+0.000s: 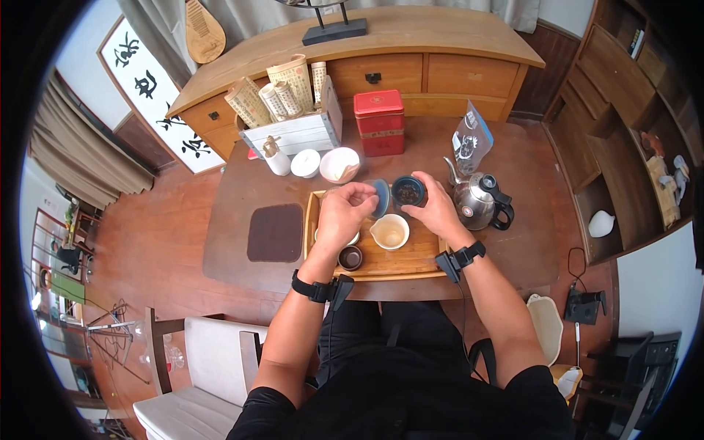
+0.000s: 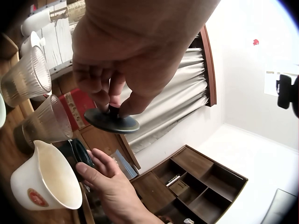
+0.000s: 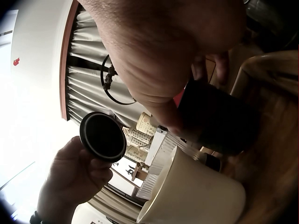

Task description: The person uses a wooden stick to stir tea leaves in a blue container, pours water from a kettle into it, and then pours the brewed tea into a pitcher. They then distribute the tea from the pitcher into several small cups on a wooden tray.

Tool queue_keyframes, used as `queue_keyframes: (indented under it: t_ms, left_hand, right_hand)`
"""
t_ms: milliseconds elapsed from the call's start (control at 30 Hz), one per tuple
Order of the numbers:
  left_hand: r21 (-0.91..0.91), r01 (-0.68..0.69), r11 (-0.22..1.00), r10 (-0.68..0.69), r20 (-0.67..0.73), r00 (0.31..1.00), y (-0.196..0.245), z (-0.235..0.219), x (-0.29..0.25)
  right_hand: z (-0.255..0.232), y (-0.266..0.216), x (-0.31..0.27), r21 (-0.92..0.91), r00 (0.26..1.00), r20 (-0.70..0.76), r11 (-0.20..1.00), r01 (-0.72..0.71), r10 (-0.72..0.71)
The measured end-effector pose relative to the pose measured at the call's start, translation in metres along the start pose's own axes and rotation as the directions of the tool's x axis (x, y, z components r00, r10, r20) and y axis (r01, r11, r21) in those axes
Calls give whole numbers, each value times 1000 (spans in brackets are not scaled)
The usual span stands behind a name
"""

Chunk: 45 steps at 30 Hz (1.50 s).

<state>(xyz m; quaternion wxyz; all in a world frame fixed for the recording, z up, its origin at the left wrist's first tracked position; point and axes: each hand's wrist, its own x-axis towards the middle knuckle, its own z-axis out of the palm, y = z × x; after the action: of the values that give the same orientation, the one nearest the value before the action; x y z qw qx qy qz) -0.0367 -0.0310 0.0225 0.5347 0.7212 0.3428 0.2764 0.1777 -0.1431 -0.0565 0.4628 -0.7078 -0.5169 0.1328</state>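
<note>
In the head view my left hand (image 1: 343,213) pinches a round dark blue lid (image 1: 380,198) by its knob, above the wooden tea tray (image 1: 411,265). The lid's flat underside faces the right wrist camera. Beside it, my right hand (image 1: 441,213) grips a dark blue cup (image 1: 396,193), thumb on the near side and fingers on the far side. Dark tea leaves lie inside the cup. Close in front stands a cream pouring pitcher (image 1: 389,232), with a red emblem showing in the left wrist view. A small brown cup (image 1: 350,257) sits at the tray's front left.
Ribbed clear glasses (image 2: 46,123) stand behind the pitcher. A steel kettle (image 1: 475,205) is right of the tray, near a clear bag (image 1: 472,143). A red tin (image 1: 380,125), white bowls (image 1: 339,165) and a crate of scrolls (image 1: 293,136) line the back. A dark mat (image 1: 275,232) lies left.
</note>
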Motion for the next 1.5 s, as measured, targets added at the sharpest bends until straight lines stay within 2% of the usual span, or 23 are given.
queue_keyframes:
  t_ms: [133, 200, 233, 300, 333, 367, 433, 467, 567, 600, 733, 833, 900, 933, 1100, 1200, 1367, 1500]
  left_hand:
    - [7, 3, 1000, -3, -3, 1000, -3, 0, 2]
    - [-1, -2, 1000, 2, 4, 1000, -2, 0, 2]
    - [-1, -2, 1000, 2, 4, 1000, -2, 0, 1]
    - [-10, -6, 1000, 6, 0, 1000, -2, 1, 2]
    - [-12, -4, 1000, 4, 0, 1000, -4, 1, 2]
    - [-6, -17, 1000, 17, 4, 1000, -7, 2, 4]
    - [-3, -29, 1000, 30, 12, 999, -7, 5, 7]
    - [-7, -29, 1000, 29, 18, 999, -7, 7, 7]
    - [-5, -33, 999, 33, 27, 999, 1, 13, 8]
    - [3, -33, 999, 33, 26, 999, 4, 14, 8]
    - [17, -21, 1000, 21, 28, 999, 10, 18, 10]
    - [92, -25, 995, 22, 25, 999, 9, 23, 15]
    - [111, -65, 992, 64, 15, 998, 5, 26, 20]
    - [111, -66, 992, 64, 15, 998, 4, 27, 22]
    - [195, -63, 979, 62, 13, 998, -1, 27, 32]
    - [92, -70, 993, 73, -24, 997, -12, 26, 38]
    - [104, -62, 993, 67, -46, 997, -11, 17, 32]
    - [124, -26, 992, 33, -59, 998, 6, 10, 25]
  right_hand:
    - [3, 6, -2, 11, 1000, 20, 1000, -23, 22]
    - [6, 11, -5, -6, 992, -101, 997, 73, -73]
    - [3, 12, -9, -7, 992, -101, 997, 73, -73]
    - [-7, 13, -21, 44, 990, -136, 998, -41, 46]
    - [-5, 18, -28, -37, 971, -237, 999, 33, -41]
    - [-8, 22, -36, -39, 971, -235, 999, 30, -39]
    - [-19, 16, -52, 46, 992, -66, 993, -106, 109]
    - [-18, 12, -58, 49, 989, -134, 997, -63, 69]
    - [-26, 8, -72, -25, 989, -78, 992, -125, 123]
    - [-24, 10, -76, -17, 985, -156, 997, -73, 70]
    - [-24, 12, -86, -66, 985, -165, 996, -68, 56]
    - [-21, 7, -89, -30, 987, -157, 998, -50, 45]
    - [-17, 7, -89, 39, 996, -71, 998, 52, -49]
    - [-14, 9, -90, 49, 998, -29, 997, 51, -49]
    - [-4, 13, -91, 62, 998, -32, 997, 53, -51]
    - [-2, 16, -95, 70, 998, -39, 996, 58, -55]
    - [1, 17, -95, 66, 996, -51, 995, 77, -73]
    - [0, 14, -96, 49, 994, -62, 995, 88, -85]
